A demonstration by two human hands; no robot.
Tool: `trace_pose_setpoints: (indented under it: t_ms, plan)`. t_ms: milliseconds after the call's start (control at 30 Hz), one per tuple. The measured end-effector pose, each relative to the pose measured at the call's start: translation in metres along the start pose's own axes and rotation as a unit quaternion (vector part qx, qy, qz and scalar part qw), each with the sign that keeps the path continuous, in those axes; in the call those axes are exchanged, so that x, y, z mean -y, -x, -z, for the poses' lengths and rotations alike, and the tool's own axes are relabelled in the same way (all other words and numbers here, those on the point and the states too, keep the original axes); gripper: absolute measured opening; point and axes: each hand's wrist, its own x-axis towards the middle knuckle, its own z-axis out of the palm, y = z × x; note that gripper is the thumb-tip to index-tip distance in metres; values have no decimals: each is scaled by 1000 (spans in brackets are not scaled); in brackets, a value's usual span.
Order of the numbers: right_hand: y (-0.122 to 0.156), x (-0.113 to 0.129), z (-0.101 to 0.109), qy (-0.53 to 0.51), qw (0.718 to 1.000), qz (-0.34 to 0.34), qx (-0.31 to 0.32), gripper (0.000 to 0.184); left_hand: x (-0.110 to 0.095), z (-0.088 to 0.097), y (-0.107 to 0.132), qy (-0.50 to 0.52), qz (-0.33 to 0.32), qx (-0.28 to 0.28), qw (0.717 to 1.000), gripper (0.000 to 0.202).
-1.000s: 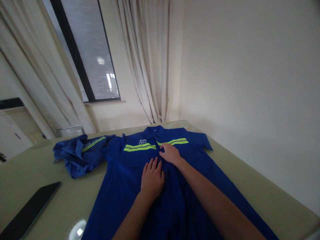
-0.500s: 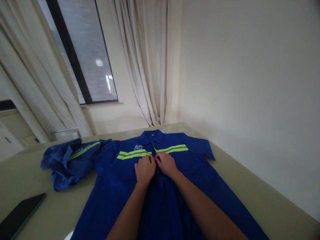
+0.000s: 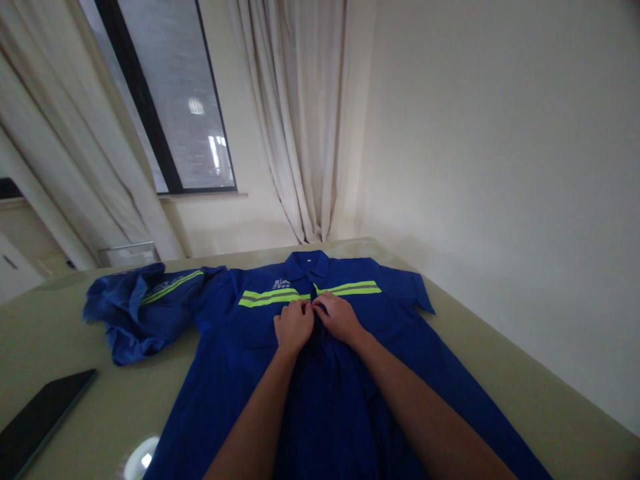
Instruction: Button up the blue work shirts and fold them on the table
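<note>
A blue short-sleeved work shirt (image 3: 240,373) lies spread out front side up, its collar at the far end and yellow-green reflective bands across the chest. My left hand (image 3: 295,325) and my right hand (image 3: 339,316) meet at the front opening, just below the bands. Both are closed, with fingertips pinching the shirt's front edges. Whether a button or a zip sits between the fingers is too small to tell. Below the hands the front falls in loose folds.
A crumpled blue garment (image 3: 137,313) with a reflective stripe lies on the table (image 3: 65,333) to the left. Nearer, a dark flat object (image 3: 45,417) rests at the left edge. A white round thing (image 3: 141,460) shows at the bottom. Wall (image 3: 500,167) borders the right.
The view has tilted down slightly and shifted a little, so everything sits a bit higher in the picture. Both hands keep pinching the same place on the shirt front.
</note>
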Motion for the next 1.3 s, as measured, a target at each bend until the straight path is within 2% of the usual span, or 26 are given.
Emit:
trace_pose_setpoints:
  t_ms: [200, 400, 600, 767, 867, 967, 1067, 1167, 1300]
  plan:
    - [-2, -3, 0, -57, 998, -20, -22, 15, 1, 3, 0, 37, 7, -6, 999, 25]
    - [-2, -3, 1, -64, 997, -42, -34, 14, 2, 1, 0, 56, 3, -21, 998, 25]
    - [-3, -9, -2, -46, 995, -88, -33, 13, 5, 1, 2, 67, -39, -15, 997, 22]
    - [-4, -12, -4, -39, 995, -84, -33, 7, 6, 1, 5, 51, -88, -14, 995, 30]
    - [-2, -7, -1, -36, 995, -82, -39, 29, 4, 0, 8, 28, -107, -10, 994, 35]
    - [-4, 0, 3, 22, 992, -126, -6, 46, 2, -2, 12, 3, -122, -7, 993, 36]
    - [-15, 5, 2, 84, 978, -186, 34, 34, 0, -3, 14, -10, -125, -12, 992, 36]
    - [-34, 7, -3, 111, 969, -219, 37, 30, -1, -1, 14, -12, -122, -17, 992, 37]
    - [-57, 4, -11, 132, 973, -190, 18, 31, 0, -1, 14, -16, -120, -17, 993, 37]
